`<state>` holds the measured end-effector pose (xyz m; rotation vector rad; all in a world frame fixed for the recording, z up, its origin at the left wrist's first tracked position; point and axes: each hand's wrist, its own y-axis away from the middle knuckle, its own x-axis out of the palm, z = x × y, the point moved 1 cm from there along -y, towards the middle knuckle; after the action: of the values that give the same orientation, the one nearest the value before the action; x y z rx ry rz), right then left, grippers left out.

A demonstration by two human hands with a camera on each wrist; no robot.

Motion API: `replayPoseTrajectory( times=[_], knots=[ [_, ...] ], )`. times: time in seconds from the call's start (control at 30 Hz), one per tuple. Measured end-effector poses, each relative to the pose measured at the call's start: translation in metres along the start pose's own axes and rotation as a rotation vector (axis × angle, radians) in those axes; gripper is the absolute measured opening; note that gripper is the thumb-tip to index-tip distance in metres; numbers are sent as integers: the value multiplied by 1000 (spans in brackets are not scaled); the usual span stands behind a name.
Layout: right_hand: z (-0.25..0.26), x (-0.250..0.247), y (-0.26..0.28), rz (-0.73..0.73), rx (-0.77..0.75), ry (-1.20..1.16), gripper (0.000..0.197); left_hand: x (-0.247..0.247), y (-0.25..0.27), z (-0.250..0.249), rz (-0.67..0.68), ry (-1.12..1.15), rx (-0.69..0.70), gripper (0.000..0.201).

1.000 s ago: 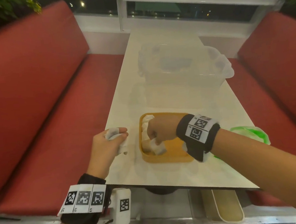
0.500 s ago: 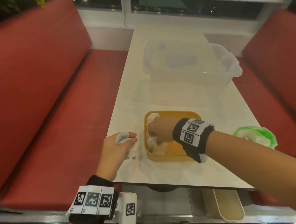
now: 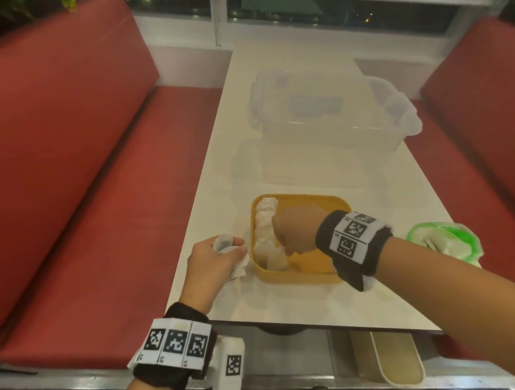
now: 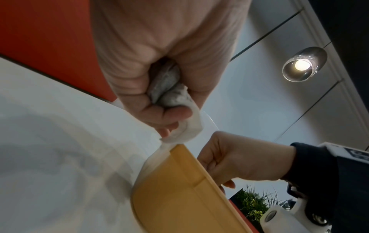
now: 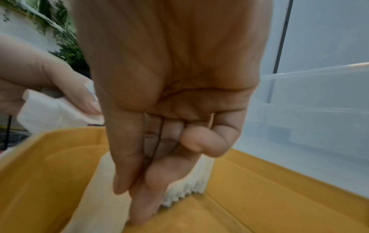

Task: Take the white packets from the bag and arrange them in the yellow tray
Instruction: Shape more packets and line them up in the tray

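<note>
The yellow tray [image 3: 308,279] sits near the table's front edge, with several white packets [image 3: 265,222] standing in a row along its left wall. My right hand [image 3: 297,230] reaches into the tray. Its fingers [image 5: 143,181] point straight down and press against a packet with a serrated edge [image 5: 199,179]. My left hand [image 3: 212,262] hovers just left of the tray and grips crumpled white packets [image 3: 223,245], also seen in the left wrist view [image 4: 173,94]. The green bag [image 3: 443,238] lies at the right table edge.
A large clear plastic box [image 3: 321,116] stands on the white table [image 3: 292,304] behind the tray. Red benches [image 3: 75,181] flank the table on both sides. The table's front edge runs just below my wrists.
My right hand has shifted from the tray's near left corner towards the middle of the packet row. A packet now stands where it was. My left hand keeps its grip.
</note>
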<state>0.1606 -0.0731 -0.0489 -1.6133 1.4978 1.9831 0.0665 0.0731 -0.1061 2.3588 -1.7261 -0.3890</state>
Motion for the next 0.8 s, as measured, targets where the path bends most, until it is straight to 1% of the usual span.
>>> replayPoseTrajectory(
  times=[0.07, 0.17, 0.3, 0.37, 0.47, 0.53, 0.6, 0.67, 0.7, 0.73, 0.8],
  knots=[
    [5, -2, 2, -24, -36, 10, 23, 1, -1, 3, 13, -3, -8, 9],
    [11, -3, -1, -81, -54, 18, 29, 3, -1, 7, 28, 0, -14, 9],
    [13, -5, -5, -150, -19, -19, 28, 2, -1, 8, 34, -2, -11, 9],
    [13, -4, -5, -152, 2, -59, 28, 1, -1, 9, 32, 2, -10, 9],
    [14, -4, -3, -46, 26, -80, 26, 1, -3, 10, 36, -15, -5, 6],
    [11, -5, 1, 15, 16, -134, 28, 3, -4, 11, 58, -42, -13, 5],
    [5, -9, 6, -18, -7, -197, 29, 4, -5, 12, 90, -68, -17, 4],
    [0, -11, 13, -60, -42, -258, 21, 5, -6, 12, 104, -79, -22, 3],
    [-1, -11, 17, -35, -61, -282, 17, 6, -5, 12, 108, -82, -24, 4],
    [-1, -9, 20, 22, -79, -291, 16, 7, -5, 13, 113, -85, -27, 7],
    [2, -4, 23, 157, -106, -248, 20, 8, -5, 13, 120, -91, -34, 8]
  ],
)
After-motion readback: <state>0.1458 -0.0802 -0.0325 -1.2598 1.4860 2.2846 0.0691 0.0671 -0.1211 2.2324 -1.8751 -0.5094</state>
